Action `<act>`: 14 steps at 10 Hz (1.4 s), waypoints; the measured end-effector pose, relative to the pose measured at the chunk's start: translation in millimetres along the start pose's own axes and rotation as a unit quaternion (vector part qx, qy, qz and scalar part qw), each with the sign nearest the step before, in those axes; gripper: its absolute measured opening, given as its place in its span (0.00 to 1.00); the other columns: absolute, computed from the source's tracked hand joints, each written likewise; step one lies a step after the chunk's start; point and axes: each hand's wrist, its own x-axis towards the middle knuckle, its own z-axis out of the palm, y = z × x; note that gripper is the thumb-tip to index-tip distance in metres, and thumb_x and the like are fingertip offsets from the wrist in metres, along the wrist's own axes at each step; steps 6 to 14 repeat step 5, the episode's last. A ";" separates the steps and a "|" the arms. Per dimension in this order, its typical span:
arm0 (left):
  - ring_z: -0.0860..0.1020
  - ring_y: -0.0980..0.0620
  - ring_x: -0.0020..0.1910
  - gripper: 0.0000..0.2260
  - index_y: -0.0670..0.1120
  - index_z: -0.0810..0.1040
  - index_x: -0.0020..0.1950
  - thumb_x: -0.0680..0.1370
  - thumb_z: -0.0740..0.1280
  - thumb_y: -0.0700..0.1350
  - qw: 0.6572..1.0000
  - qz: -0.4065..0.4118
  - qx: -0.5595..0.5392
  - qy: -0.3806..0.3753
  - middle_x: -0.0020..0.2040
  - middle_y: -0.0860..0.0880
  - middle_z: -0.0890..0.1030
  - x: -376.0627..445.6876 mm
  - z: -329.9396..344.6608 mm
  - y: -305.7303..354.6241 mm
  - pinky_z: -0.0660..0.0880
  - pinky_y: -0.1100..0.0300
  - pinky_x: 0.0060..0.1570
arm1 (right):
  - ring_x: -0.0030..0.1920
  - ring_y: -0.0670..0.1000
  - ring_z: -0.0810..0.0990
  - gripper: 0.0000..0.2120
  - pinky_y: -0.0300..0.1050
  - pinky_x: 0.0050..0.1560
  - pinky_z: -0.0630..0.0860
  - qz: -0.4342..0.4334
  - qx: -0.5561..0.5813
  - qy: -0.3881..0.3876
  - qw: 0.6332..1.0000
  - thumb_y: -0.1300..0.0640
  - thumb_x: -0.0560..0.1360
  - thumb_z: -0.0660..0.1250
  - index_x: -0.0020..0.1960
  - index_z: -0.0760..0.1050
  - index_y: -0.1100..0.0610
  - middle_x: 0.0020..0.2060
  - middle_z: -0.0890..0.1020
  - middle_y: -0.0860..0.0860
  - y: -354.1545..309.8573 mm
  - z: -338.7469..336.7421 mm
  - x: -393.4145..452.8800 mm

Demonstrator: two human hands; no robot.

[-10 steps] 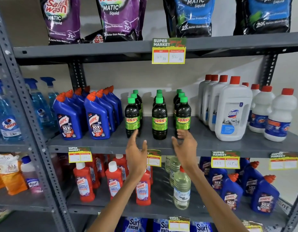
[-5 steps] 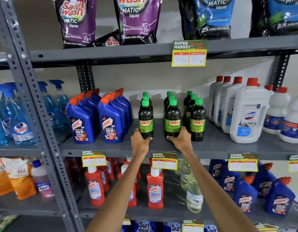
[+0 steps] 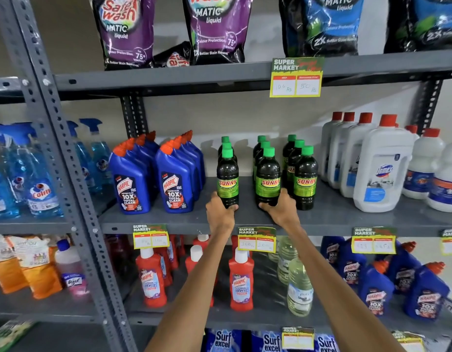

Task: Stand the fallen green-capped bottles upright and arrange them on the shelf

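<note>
Reaching up from the bottom edge, two bare forearms are crossing in front of the lower shelf, where red Harpic bottles [image 3: 241, 280] and a clear bottle [image 3: 299, 288] are standing. Left hand [image 3: 221, 212] is wrapping around the base of the front bottle of the left row [image 3: 227, 179], fingers closed on it. Right hand [image 3: 280, 208] is gripping the base of the front bottle of the middle row [image 3: 268, 179] in the same way. Both bottles are standing upright on the grey middle shelf [image 3: 329, 214], near its front edge. Front bottle of the right row [image 3: 306, 179] is standing free, just beside the right hand. Green-capped bottles are forming three rows running back toward the wall, all upright, labels reading SUNNY. Blue Harpic bottles [image 3: 153, 179] are sitting to the left of them, white red-capped bottles [image 3: 379, 168] to the right. Yellow price tags [image 3: 256, 240] are hanging from the shelf lip. Purple pouches [image 3: 169, 29] and blue detergent pouches [image 3: 331, 24] are lining the top shelf above.
</note>
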 end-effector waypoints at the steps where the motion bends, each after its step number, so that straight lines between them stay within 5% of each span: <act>1: 0.80 0.42 0.57 0.24 0.39 0.73 0.60 0.68 0.78 0.40 1.000 0.000 0.014 -0.007 0.58 0.40 0.81 -0.6 -1.3 1.8 0.75 0.54 0.53 | 0.61 0.61 0.77 0.30 0.52 0.60 0.75 0.003 -0.006 -0.009 1.000 0.54 0.68 0.77 0.62 0.67 0.65 0.60 0.79 0.61 -2.4 -2.4 -1.8; 4: 0.76 0.41 0.64 0.29 0.39 0.69 0.65 0.69 0.77 0.44 0.999 0.013 0.032 -0.025 0.63 0.40 0.78 0.1 0.1 -2.5 0.74 0.50 0.60 | 0.63 0.61 0.76 0.35 0.51 0.61 0.73 0.006 0.012 -0.020 1.000 0.53 0.66 0.79 0.65 0.65 0.64 0.61 0.78 0.61 -4.3 -5.4 -6.0; 5: 0.59 0.42 0.76 0.40 0.41 0.53 0.77 0.74 0.71 0.53 0.989 0.084 0.119 0.005 0.77 0.41 0.61 -19.5 0.6 -12.4 0.64 0.47 0.72 | 0.69 0.59 0.72 0.42 0.51 0.67 0.70 -0.035 0.018 -0.004 0.999 0.52 0.68 0.77 0.73 0.58 0.64 0.68 0.74 0.58 6.4 -7.9 -28.0; 14: 0.59 0.42 0.76 0.40 0.41 0.53 0.77 0.74 0.71 0.53 0.989 0.084 0.119 0.005 0.77 0.41 0.61 -19.5 0.6 -12.4 0.64 0.47 0.72 | 0.69 0.59 0.72 0.42 0.51 0.67 0.70 -0.035 0.018 -0.004 0.999 0.52 0.68 0.77 0.73 0.58 0.64 0.68 0.74 0.58 6.4 -7.9 -28.0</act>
